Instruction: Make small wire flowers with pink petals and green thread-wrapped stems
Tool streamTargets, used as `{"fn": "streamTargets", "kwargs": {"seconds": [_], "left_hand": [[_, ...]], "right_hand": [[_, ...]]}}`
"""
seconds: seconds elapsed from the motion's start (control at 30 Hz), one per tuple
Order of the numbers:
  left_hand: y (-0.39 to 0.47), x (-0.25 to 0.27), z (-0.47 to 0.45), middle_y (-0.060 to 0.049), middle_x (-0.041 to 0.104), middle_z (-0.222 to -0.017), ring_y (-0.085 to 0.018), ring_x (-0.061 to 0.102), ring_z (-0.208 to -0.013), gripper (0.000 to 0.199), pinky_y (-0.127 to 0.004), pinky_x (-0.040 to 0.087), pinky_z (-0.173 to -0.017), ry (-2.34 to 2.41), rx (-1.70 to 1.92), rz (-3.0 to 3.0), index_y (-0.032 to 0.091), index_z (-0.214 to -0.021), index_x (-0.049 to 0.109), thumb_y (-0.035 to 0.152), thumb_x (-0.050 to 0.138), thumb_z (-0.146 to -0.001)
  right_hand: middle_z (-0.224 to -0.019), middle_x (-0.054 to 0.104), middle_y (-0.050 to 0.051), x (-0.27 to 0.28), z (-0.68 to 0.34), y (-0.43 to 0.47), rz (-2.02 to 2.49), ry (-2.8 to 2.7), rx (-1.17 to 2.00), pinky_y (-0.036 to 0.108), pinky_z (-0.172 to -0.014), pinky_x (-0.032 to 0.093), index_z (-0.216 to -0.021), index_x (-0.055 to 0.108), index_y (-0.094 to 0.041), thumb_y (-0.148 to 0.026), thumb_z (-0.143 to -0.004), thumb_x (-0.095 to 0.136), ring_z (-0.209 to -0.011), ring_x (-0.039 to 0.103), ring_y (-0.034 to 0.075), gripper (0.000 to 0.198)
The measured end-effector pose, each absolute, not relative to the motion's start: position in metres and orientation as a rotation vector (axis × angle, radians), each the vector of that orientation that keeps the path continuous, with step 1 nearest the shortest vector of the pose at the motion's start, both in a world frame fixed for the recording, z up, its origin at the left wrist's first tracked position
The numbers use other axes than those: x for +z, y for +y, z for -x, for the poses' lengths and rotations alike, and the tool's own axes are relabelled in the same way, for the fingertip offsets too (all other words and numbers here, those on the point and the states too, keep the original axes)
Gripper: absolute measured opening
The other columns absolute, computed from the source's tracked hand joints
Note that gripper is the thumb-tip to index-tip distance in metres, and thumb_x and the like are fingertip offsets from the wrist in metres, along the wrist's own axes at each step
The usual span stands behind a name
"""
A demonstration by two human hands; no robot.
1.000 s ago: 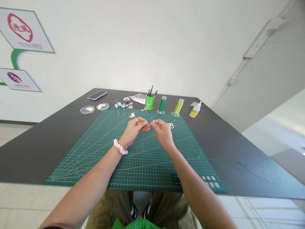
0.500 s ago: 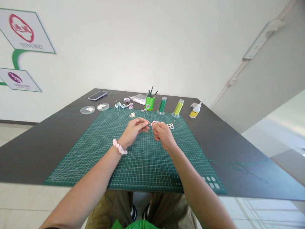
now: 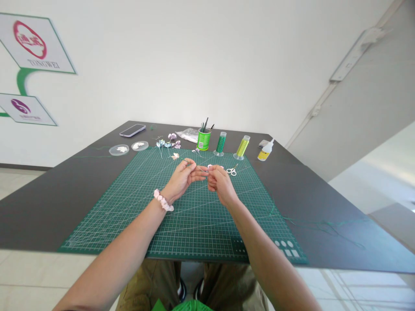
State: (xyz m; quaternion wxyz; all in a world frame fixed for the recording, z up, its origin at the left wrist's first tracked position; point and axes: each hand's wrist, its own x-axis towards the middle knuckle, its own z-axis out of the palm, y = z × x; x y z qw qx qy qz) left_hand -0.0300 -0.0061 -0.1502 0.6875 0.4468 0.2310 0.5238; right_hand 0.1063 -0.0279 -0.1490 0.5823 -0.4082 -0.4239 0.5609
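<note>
Cream at the flower (image 3: 175, 156), probably light, crushable, best held by the thin strand (image 3: 202, 169) pinched in left hand (image 3: 182, 178) and right hand (image 3: 221, 181) fingertips.

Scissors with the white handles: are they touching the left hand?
Apart. The head view shows the scissors on the cutting mat, to the right of the right hand, which separates them from the left hand.
</note>
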Motion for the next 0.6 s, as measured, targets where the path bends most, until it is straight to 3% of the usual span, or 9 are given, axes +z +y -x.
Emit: {"fn": "streamTargets", "kwargs": {"seconds": [0.17, 0.6], "left_hand": [[-0.0061, -0.1504, 0.0292, -0.003, 0.073, -0.072, -0.013, 0.071, -0.065, 0.013, -0.024, 0.056, -0.067, 0.555, 1.196, -1.009, 0.018, -0.085, 0.045, 0.018, 0.058, -0.088], [-0.0040, -0.1455, 0.0315, -0.003, 0.071, -0.072, -0.010, 0.067, -0.063, 0.010, -0.023, 0.056, -0.070, 0.644, 1.256, -0.934, 0.011, -0.075, 0.061, 0.011, 0.071, -0.074]], "right_hand": [[-0.043, 0.029, -0.014, -0.1480, -0.1074, -0.0279, 0.942, -0.963, 1.296, 0.017, -0.036, 0.020, -0.072, 0.045, -0.022, -0.021, -0.059, 0.049, -0.038, 0.019, 0.005, 0.014], [-0.045, 0.028, -0.014, -0.1448, -0.1113, -0.0293, 0.899, -0.963, 1.202, 0.018, -0.040, 0.019, -0.074, 0.043, -0.023, -0.020, -0.060, 0.052, -0.041, 0.018, 0.005, 0.017]]}}
